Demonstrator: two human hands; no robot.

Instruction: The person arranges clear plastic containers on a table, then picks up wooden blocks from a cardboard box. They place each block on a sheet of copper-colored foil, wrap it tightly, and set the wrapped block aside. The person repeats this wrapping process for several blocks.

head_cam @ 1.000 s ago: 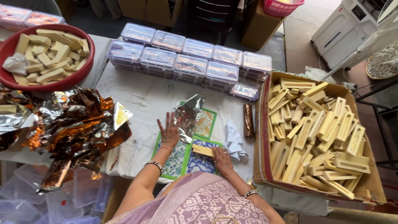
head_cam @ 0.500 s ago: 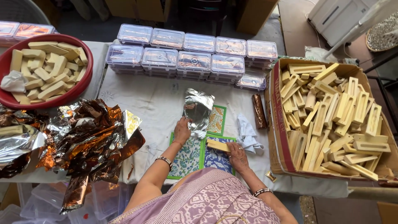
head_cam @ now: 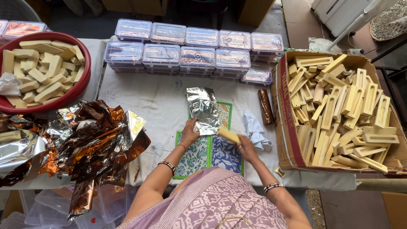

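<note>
We note the left hand (head_cam: 188, 132) pinning a silver foil sheet (head_cam: 203, 109) flat on the bench (head_cam: 157, 106); the right hand (head_cam: 246, 148) grips a pale bar (head_cam: 229, 135), apparently just off the foil's near edge. Thin foil could tear or crease. Clear lidded boxes (head_cam: 195, 46) stand far; a carton (head_cam: 283, 127) right.

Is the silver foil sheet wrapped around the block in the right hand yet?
No. The silver foil sheet lies flat on the table under the left hand, while the right hand holds the bare block beside it.
</note>
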